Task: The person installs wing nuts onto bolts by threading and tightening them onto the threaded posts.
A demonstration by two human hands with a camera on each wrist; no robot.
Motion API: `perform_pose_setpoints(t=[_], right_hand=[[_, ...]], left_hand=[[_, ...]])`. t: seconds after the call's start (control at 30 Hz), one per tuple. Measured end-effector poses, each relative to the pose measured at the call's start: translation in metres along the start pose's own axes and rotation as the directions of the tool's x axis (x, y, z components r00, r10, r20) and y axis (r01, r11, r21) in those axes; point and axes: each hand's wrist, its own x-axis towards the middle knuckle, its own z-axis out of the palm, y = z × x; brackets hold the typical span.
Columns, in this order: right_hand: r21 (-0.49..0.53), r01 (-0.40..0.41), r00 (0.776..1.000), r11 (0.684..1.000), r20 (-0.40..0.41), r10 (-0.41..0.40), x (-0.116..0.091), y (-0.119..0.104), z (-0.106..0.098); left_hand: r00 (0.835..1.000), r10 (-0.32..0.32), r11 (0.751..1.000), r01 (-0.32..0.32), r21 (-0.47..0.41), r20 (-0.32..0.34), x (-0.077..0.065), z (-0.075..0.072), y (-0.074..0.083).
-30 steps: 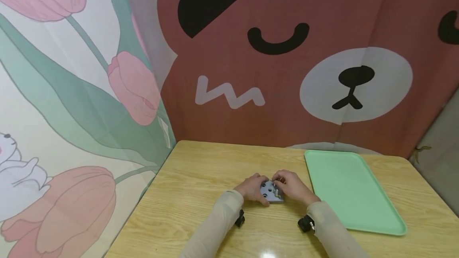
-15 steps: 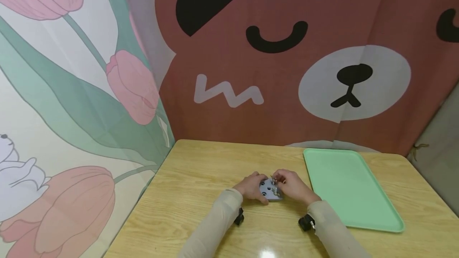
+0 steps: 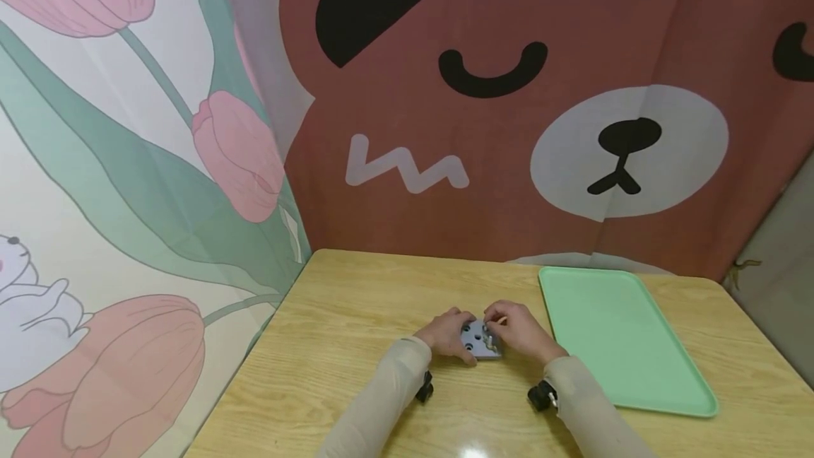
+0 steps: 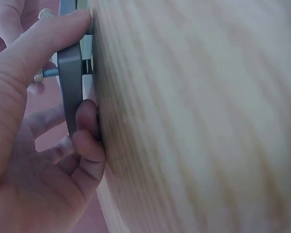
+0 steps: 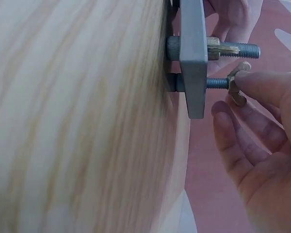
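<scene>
A grey metal plate [image 3: 485,354] with several round holes is held just above the table, bolts passing through it. My left hand [image 3: 447,335] grips its left side, thumb on one face and curled fingers at the edge, as the left wrist view shows. My right hand [image 3: 523,334] pinches a brass-coloured wing nut [image 5: 239,99] on the threaded end of a bolt [image 5: 217,83]. Beside it, a thicker bolt [image 5: 250,50] carries another wing nut [image 5: 214,48], seated against the plate. Fingers partly hide the pinched nut in the head view.
A light green tray [image 3: 623,338] lies on the wooden table [image 3: 356,295] to the right of my hands. Behind the table hangs a cloth printed with a bear [image 3: 407,225], and a tulip-patterned cloth [image 3: 146,182] hangs at the left.
The fingers of my right hand have shifted slightly around the wing nut. My left hand and the plate stay in nearly the same place.
</scene>
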Motion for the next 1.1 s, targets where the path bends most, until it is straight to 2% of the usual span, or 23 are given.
perform_pose_setpoints(t=[0.17, 0.6, 0.97, 1.1], right_hand=[[-0.026, 0.015, 1.000, 1.000, -0.006, -0.015, 0.0015, 0.0014, 0.0005], [0.007, -0.013, 1.000, 1.000, 0.005, 0.013, -0.0028, 0.0002, 0.0000], [-0.005, 0.078, 0.997, 0.997, -0.028, -0.078, -0.0016, 0.0037, 0.0023], [-0.015, 0.063, 0.998, 0.998, -0.018, -0.063, -0.0008, 0.0024, 0.0022]], left_hand=[[1.000, -0.006, 1.000, 0.006, 0.007, 0.002, 0.0007, 0.0004, 0.0006], [1.000, -0.008, 1.000, 0.008, 0.017, 0.008, 0.0008, -0.0001, -0.0003], [1.000, -0.015, 0.999, 0.014, 0.029, 0.013, 0.0009, 0.0015, 0.0006], [1.000, -0.013, 0.999, 0.013, 0.032, 0.008, 0.0008, 0.0021, 0.0005]])
